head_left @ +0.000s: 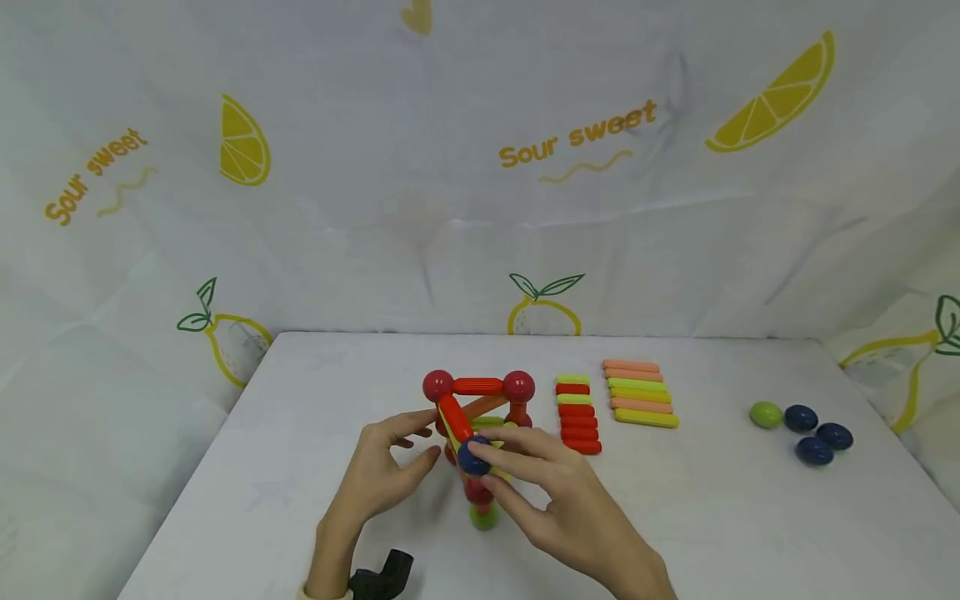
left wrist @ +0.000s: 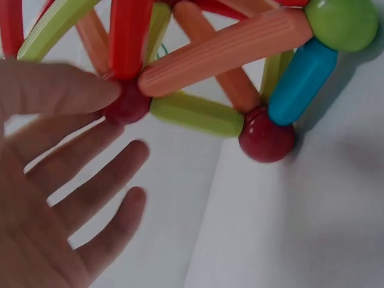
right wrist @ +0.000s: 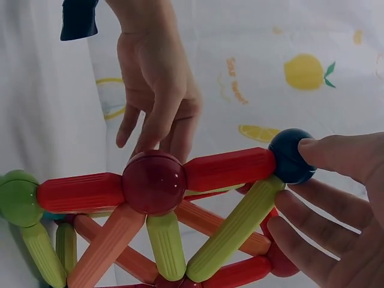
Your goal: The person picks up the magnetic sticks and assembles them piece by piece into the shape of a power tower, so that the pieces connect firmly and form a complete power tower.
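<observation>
Two bare hands work at a small frame of ribbed plastic rods and glossy balls (head_left: 480,417) that stands near the middle of the white surface (head_left: 712,517), just in front of the person. The right hand (head_left: 558,492) pinches the dark blue ball (head_left: 474,457) at the frame's near top corner, thumb on one side and fingers curled round the other; the right wrist view shows that ball (right wrist: 291,156) joined to a red rod (right wrist: 228,168) and a lime green rod (right wrist: 237,228), with the thumb pressed against it. The left hand (head_left: 382,467) is released, its fingers straight and spread beside the frame's left side; in the left wrist view the thumb (left wrist: 66,90) lies just beside a dark red ball (left wrist: 127,103) where several rods meet, though I cannot tell whether it touches it.

To the right of the frame, a row of short red and lime rods (head_left: 577,414) lies side by side, and just beyond it a second row of longer peach and lime rods (head_left: 641,393). Well apart, toward the right edge, sit one lime green ball (head_left: 766,414) and three dark blue balls (head_left: 816,437) close together. A white cloth printed with lemons (head_left: 480,167) hangs behind the surface.
</observation>
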`<state>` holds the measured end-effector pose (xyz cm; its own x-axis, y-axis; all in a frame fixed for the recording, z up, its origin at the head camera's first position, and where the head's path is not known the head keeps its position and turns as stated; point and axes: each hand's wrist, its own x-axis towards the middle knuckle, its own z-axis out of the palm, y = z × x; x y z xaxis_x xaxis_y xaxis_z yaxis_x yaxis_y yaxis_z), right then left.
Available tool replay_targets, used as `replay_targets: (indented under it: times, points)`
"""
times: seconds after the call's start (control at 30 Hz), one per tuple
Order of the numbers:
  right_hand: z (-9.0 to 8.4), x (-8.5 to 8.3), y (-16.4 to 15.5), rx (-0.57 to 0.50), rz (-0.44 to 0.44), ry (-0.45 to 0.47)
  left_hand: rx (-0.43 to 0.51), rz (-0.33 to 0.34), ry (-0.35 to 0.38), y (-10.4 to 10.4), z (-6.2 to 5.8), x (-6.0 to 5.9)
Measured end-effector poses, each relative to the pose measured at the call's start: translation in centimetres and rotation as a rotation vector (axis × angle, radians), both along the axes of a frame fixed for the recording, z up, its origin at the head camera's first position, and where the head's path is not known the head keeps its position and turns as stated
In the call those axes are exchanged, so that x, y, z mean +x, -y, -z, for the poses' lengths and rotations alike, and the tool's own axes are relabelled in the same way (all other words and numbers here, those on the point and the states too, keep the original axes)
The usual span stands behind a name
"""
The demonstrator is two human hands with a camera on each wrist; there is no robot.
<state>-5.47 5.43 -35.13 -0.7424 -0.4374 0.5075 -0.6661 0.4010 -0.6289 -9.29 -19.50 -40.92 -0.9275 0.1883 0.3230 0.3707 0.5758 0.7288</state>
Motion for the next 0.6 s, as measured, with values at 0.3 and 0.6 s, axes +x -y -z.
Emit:
replay_targets:
  times: [0.3,0.6]
  points:
    - [-0.3,0.3,0.3,0.042,-0.045,0.125,-0.051,0.292,0.217,-0.3,-0.1,0.3]
    - [-0.2,0.8,0.7,0.096,-0.081,0.084,-0.044,0.299,0.118,-1.1,0.1,0.0]
